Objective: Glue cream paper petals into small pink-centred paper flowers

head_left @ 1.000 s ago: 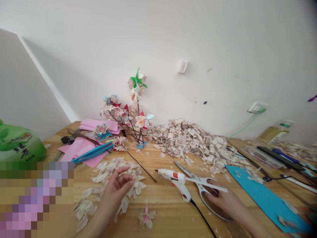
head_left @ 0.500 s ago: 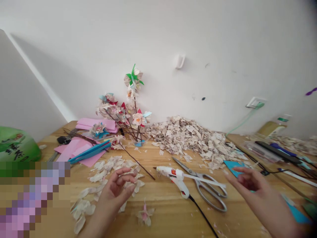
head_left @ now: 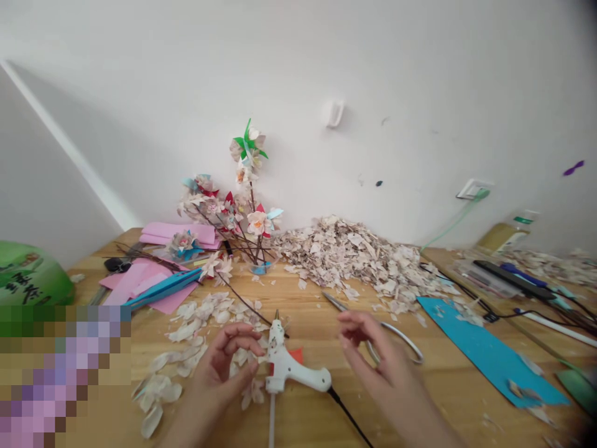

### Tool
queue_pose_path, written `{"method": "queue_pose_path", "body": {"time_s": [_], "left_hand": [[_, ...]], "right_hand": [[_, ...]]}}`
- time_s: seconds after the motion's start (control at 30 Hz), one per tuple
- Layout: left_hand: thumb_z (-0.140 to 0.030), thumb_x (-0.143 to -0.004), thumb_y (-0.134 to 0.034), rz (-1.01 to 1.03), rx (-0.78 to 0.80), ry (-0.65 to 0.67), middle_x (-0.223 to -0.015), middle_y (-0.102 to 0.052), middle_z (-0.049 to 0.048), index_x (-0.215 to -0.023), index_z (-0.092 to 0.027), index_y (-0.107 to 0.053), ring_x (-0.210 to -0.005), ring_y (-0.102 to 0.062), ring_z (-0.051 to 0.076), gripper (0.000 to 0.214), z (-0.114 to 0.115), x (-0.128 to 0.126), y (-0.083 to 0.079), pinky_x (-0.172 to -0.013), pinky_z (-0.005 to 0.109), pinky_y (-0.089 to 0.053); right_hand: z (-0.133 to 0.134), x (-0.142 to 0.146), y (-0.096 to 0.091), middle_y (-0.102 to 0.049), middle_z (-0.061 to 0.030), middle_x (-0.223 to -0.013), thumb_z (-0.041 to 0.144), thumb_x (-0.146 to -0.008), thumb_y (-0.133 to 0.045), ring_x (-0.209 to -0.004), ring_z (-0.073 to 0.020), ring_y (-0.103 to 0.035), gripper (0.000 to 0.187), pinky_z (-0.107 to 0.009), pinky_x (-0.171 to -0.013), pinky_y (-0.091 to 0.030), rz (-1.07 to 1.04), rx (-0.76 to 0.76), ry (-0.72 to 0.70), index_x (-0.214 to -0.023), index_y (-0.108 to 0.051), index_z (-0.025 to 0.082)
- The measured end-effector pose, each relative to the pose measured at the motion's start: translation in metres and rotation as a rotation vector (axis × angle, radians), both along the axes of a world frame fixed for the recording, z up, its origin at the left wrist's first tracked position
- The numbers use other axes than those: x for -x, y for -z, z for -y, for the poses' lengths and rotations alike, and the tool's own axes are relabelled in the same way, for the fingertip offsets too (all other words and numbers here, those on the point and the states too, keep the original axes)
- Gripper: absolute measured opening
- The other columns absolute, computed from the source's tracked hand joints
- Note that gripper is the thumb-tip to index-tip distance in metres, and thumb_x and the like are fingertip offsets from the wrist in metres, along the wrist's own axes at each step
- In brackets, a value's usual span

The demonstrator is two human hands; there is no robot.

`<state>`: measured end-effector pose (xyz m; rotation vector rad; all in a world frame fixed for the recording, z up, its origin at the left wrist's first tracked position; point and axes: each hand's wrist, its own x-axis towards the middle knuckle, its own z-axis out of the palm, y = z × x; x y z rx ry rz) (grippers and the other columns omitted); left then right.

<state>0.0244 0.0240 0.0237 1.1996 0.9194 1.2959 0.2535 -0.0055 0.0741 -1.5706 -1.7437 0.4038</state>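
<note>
While a white plastic glue gun [head_left: 285, 367] lies between them, the right hand [head_left: 377, 361] spreads its grip; the left hand [head_left: 219, 367] curls, grip unclear.

Glossy white plastic glue gun [head_left: 289, 367], shiny metal scissors [head_left: 396, 336], matt paper petals [head_left: 200, 317], smooth varnished wooden table [head_left: 321, 311]

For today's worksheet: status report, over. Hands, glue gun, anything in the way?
Left hand curled over petals, grip unclear. Right hand open, empty. Glue gun lies between them. Scissors partly behind right hand.
</note>
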Motion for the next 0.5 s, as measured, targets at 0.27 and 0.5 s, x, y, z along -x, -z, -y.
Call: {"method": "queue_pose_path", "body": {"time_s": [0.27,0.5], "left_hand": [[-0.019,-0.067,-0.07,0.116,0.039,0.016,-0.07,-0.066,0.0,-0.089,-0.024,-0.059,-0.081,-0.06,0.017,0.025,-0.004,0.002,0.0,-0.075,0.026,-0.047],[-0.021,-0.065,-0.072,0.209,0.121,0.059,-0.07,-0.066,-0.002,-0.091,-0.024,-0.058,-0.071,-0.06,0.013,0.03,-0.007,0.004,0.008,-0.066,0.022,-0.048]], "right_hand": [[-0.003,0.021,0.046,-0.056,-0.0075,-0.111,0.004,-0.059,-0.05,-0.106,-0.0221,-0.051,0.057,-0.033,-0.092,-0.039,0.184,0.26,-0.264,-0.114,-0.049,0.019],[-0.011,0.028,0.06,-0.061,-0.01,-0.098,0.0,-0.057,-0.048,-0.093,-0.0246,-0.054,0.05,-0.034,-0.082,-0.041,0.222,0.256,-0.118,-0.105,-0.051,0.014]]}}
